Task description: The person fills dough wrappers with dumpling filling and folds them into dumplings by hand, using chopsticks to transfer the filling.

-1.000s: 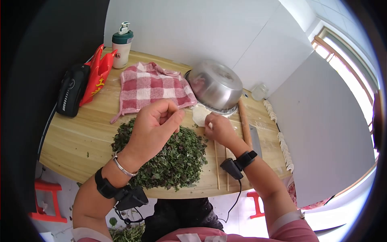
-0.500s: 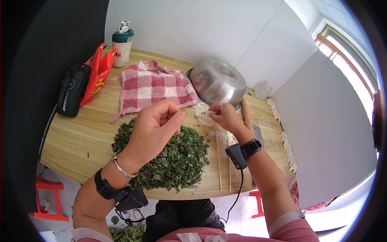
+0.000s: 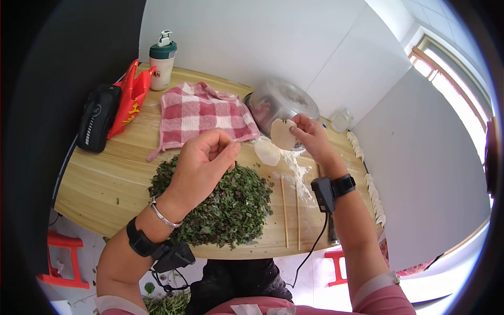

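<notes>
Between thumb and fingers, my right hand (image 3: 314,139) pinches a thin round dough wrapper (image 3: 282,135), raised in front of the metal pot. Small green bits cling near its upper edge. A second dough wrapper (image 3: 268,152) lies flat on the table just below it. My left hand (image 3: 205,165) hovers over the far part of a large heap of chopped green leaves (image 3: 226,210). Its fingers are curled with thumb and forefinger together; anything between them is hidden from me.
White flour (image 3: 300,176) is scattered beside two chopsticks (image 3: 285,215). Behind stand an upturned metal pot (image 3: 283,100), a checked towel (image 3: 210,113) and a bottle (image 3: 163,65). A glass jar (image 3: 342,119) and a row of dumplings (image 3: 374,194) are at the right.
My right hand has lifted one wrapper up and right off the other, which stays on the table. My left hand has barely moved.
</notes>
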A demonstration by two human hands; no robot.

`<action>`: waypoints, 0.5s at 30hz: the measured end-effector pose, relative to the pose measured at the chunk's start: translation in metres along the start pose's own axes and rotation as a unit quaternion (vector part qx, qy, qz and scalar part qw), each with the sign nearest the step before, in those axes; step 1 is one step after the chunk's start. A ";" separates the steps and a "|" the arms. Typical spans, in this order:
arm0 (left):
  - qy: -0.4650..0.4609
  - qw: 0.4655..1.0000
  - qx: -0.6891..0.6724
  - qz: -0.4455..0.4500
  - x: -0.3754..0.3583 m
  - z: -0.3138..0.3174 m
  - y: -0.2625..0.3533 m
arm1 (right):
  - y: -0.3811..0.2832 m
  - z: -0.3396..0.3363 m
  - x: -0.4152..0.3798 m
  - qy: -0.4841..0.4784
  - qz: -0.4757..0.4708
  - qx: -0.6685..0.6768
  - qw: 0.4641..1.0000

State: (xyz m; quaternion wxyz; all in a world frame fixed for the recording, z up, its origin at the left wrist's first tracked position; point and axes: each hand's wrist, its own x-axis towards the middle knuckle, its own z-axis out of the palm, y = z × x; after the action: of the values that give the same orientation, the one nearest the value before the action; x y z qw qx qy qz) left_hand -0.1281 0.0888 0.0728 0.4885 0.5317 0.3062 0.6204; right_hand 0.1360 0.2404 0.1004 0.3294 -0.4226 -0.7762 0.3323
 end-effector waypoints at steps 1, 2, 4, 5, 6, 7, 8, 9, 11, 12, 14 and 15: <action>0.001 1.000 0.001 0.001 0.000 0.000 0.000 | -0.016 0.001 -0.005 -0.037 0.007 0.041 0.998; 0.021 0.999 0.033 0.010 0.001 0.001 0.001 | -0.030 0.002 -0.010 -0.073 0.014 0.083 0.994; 0.040 0.997 0.066 0.018 0.002 0.004 -0.003 | -0.047 0.009 -0.019 -0.127 0.001 0.121 0.984; 0.036 0.993 0.099 0.056 0.002 0.006 -0.009 | -0.055 0.014 -0.024 -0.182 -0.012 0.159 0.970; 0.031 0.986 0.132 0.095 0.001 0.006 -0.011 | -0.064 0.020 -0.030 -0.181 -0.013 0.162 0.970; -0.024 0.989 0.137 0.054 0.000 0.004 -0.007 | -0.074 0.027 -0.035 -0.204 -0.017 0.197 0.959; -0.025 0.988 0.140 0.053 0.000 0.004 -0.008 | -0.082 0.033 -0.040 -0.225 -0.021 0.232 0.946; -0.096 0.994 0.047 0.007 0.001 0.004 -0.010 | -0.087 0.038 -0.045 -0.228 -0.025 0.228 0.946; -0.146 0.986 -0.049 -0.057 0.000 0.005 -0.010 | -0.088 0.045 -0.051 -0.218 -0.032 0.232 0.947; -0.148 0.986 -0.046 -0.058 0.000 0.002 -0.007 | -0.089 0.049 -0.054 -0.208 -0.038 0.234 0.949; -0.151 0.980 0.082 -0.095 0.003 -0.005 -0.003 | -0.087 0.057 -0.059 -0.183 -0.032 0.205 0.961; -0.154 0.980 0.086 -0.095 0.003 -0.004 -0.002 | -0.082 0.059 -0.060 -0.180 -0.025 0.186 0.966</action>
State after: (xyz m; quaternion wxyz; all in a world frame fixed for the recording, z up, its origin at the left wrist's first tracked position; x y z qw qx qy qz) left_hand -0.1313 0.0929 0.0708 0.5392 0.6291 0.3286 0.4533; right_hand 0.0790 0.1394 0.1184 0.2650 -0.2679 -0.7574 0.5333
